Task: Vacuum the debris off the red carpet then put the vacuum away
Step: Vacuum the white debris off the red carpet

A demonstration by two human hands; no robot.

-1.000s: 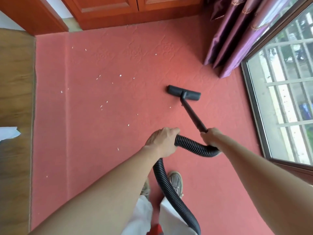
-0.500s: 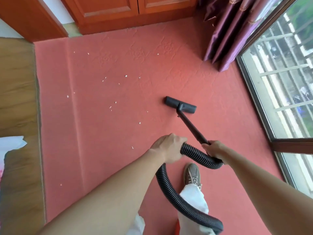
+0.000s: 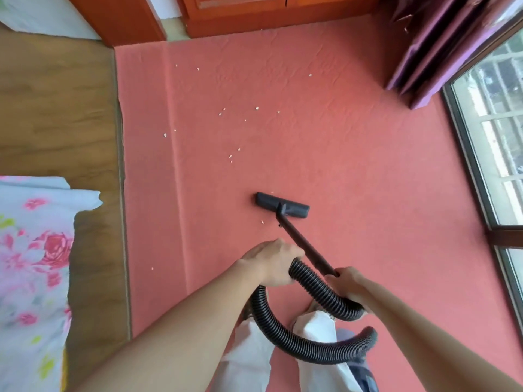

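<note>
- The person is standing on the red carpet (image 3: 353,154), looking down over both bare arms at the vacuum they are working
- The left hand (image 3: 271,263) is curling down over the ribbed black hose (image 3: 317,290), fingers wrapped around it just where it is arching up toward the wand
- The right hand (image 3: 346,282) is closing in a fist around the near end of the dark wand (image 3: 302,243), right where the hose is joining it
- The wand is slanting away from the hands, up and to the left, to the flat black floor head (image 3: 281,206), which is lying flat on the carpet near the middle of the room
- The hose is looping down behind the hands, crossing in front of the person's white trousers (image 3: 252,355) and curving back toward the right
- Small pale crumbs of debris (image 3: 232,157) are lying scattered on the carpet beyond the floor head, mostly to its upper left; one crumb is sitting just beside the head's near edge and another is lying off to the left of the arms
- Purple curtains (image 3: 441,52) are hanging by the window (image 3: 498,142) on the right, orange wooden cabinets (image 3: 254,15) are standing along the far edge, and a wood floor (image 3: 56,114) is running along the carpet's left side, with a floral sheet (image 3: 31,264) showing at the lower left
</note>
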